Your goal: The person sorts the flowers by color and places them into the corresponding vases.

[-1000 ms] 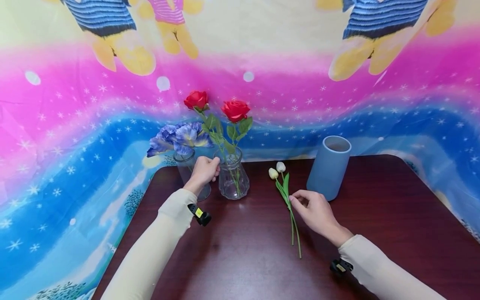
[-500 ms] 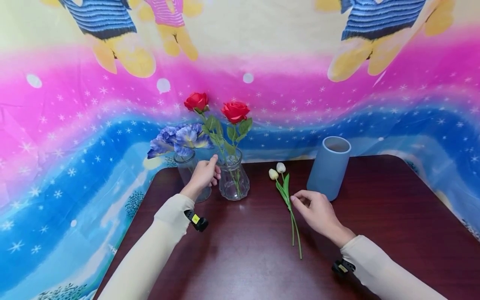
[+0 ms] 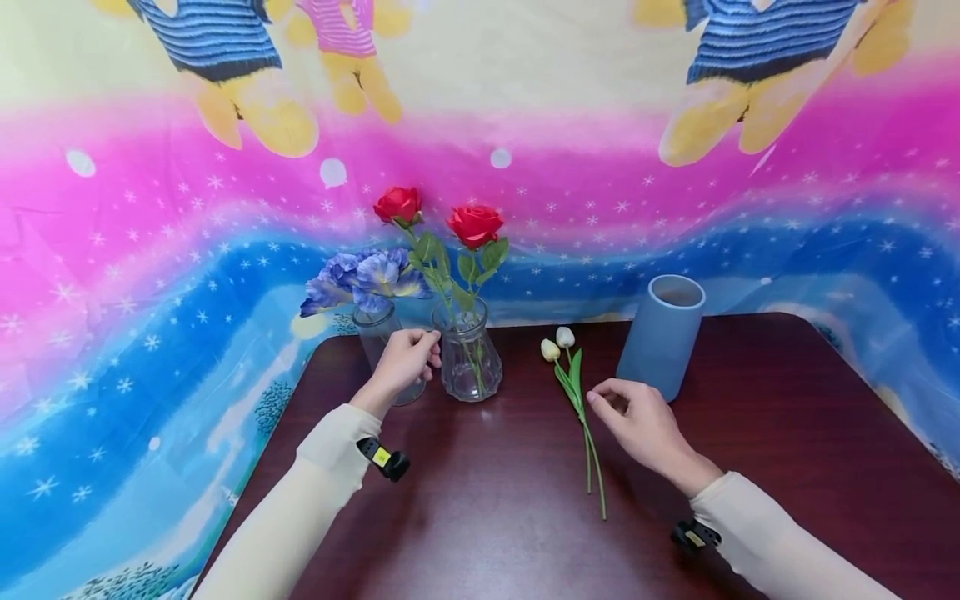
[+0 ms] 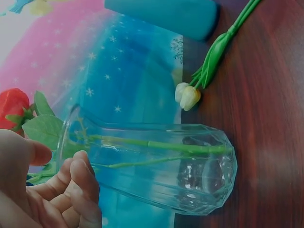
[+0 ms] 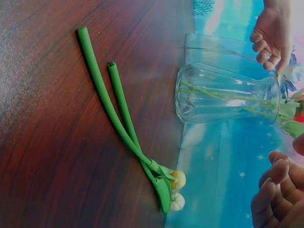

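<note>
My left hand [image 3: 405,360] hovers by the neck of a clear faceted glass vase [image 4: 166,161], which holds two red roses [image 3: 476,227]. In the left wrist view its thumb and loosely bent fingers stand apart, with nothing between them. Two white tulips [image 3: 577,396] with green stems lie crossed on the table. Just right of their leaves is my right hand [image 3: 637,423], fingers loosely bent around an empty gap. The right wrist view shows those fingers [image 5: 270,197] apart from the tulips [image 5: 123,118].
Behind my left hand stands a ribbed glass vase [image 3: 375,329] with blue-purple flowers [image 3: 367,279], partly hidden. A blue vase [image 3: 660,346] stands upright beyond my right hand. The dark wooden table [image 3: 480,517] ends at a printed cloth backdrop [image 3: 570,200].
My left hand has loosened its fingers and drawn slightly back from the rose vase's neck. My right hand has shifted slightly right, away from the tulips. The flowers and vases stay in place.
</note>
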A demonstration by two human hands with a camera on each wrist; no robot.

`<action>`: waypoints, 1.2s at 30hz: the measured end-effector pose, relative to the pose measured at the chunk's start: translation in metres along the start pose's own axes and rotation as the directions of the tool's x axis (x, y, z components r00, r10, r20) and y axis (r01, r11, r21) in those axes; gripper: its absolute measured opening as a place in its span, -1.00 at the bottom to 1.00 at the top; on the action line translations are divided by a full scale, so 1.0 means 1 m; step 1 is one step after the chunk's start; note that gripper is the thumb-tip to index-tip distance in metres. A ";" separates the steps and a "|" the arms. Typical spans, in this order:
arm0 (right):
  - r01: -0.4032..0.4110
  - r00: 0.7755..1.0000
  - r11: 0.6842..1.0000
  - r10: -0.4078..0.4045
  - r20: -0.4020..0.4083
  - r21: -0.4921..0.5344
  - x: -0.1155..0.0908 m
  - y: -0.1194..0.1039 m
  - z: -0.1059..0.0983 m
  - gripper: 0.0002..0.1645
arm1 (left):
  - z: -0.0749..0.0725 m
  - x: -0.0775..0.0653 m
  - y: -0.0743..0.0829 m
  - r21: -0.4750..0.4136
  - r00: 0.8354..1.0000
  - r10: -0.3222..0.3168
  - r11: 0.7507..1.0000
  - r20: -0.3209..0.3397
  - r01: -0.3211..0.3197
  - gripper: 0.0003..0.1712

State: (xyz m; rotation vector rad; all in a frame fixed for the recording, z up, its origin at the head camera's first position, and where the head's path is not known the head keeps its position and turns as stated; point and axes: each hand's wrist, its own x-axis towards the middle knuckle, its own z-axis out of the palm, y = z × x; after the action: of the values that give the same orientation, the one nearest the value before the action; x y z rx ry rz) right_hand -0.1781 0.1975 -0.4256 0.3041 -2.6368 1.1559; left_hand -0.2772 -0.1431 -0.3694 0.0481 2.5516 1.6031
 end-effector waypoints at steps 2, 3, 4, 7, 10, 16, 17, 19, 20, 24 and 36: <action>0.002 1.000 1.000 -0.002 0.001 -0.005 -0.001 0.000 -0.001 -0.82 | 0.000 -0.004 0.000 -0.010 1.000 0.003 1.000 -0.005 -0.003 -0.51; 0.003 1.000 1.000 -0.003 0.002 -0.006 -0.001 0.000 -0.001 -0.82 | 0.000 -0.006 0.000 -0.012 1.000 0.006 1.000 -0.009 -0.006 -0.52; 0.005 1.000 1.000 -0.005 0.003 -0.007 -0.001 0.000 -0.001 -0.82 | 0.000 -0.008 0.000 -0.013 1.000 0.009 1.000 -0.013 -0.009 -0.52; 0.010 1.000 1.000 -0.010 0.012 -0.009 -0.003 -0.001 -0.002 -0.81 | 0.001 -0.015 0.000 -0.021 0.999 0.025 0.999 -0.023 -0.026 -0.53; 0.008 1.000 1.000 -0.008 0.022 -0.008 -0.004 -0.002 -0.003 -0.81 | 0.003 -0.021 -0.001 -0.045 0.999 0.042 0.998 -0.024 -0.043 -0.56; 0.014 1.000 1.000 -0.013 0.026 -0.020 -0.007 -0.002 -0.004 -0.83 | 0.007 -0.031 -0.001 -0.052 0.997 0.079 0.995 -0.025 -0.080 -0.60; 0.014 1.000 0.999 -0.014 0.028 -0.030 -0.008 -0.002 -0.004 -0.84 | 0.009 -0.033 -0.001 -0.048 0.995 0.092 0.994 -0.026 -0.094 -0.61; 0.013 0.999 0.999 -0.011 0.037 -0.050 -0.009 -0.001 -0.004 -0.85 | 0.012 -0.037 -0.002 -0.034 0.992 0.120 0.992 -0.031 -0.122 -0.61; 0.010 0.999 0.998 -0.007 0.043 -0.059 -0.010 -0.001 -0.005 -0.86 | 0.014 -0.039 -0.002 -0.029 0.991 0.133 0.991 -0.031 -0.134 -0.61; 0.014 0.998 0.996 -0.009 0.058 -0.089 -0.012 0.000 -0.008 -0.86 | 0.020 -0.046 -0.004 0.012 0.986 0.168 0.986 -0.024 -0.168 -0.61; 0.044 0.999 0.994 -0.041 0.033 -0.097 -0.020 0.003 -0.015 -0.88 | 0.043 -0.057 -0.010 0.116 0.976 0.220 0.969 -0.001 -0.218 -0.66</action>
State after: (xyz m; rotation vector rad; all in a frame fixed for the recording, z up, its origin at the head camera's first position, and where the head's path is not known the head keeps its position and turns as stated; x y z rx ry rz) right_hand -0.1583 0.2124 -0.4236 0.3598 -2.6892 1.0133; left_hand -0.2148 -0.1138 -0.3915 0.3434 2.7290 1.5256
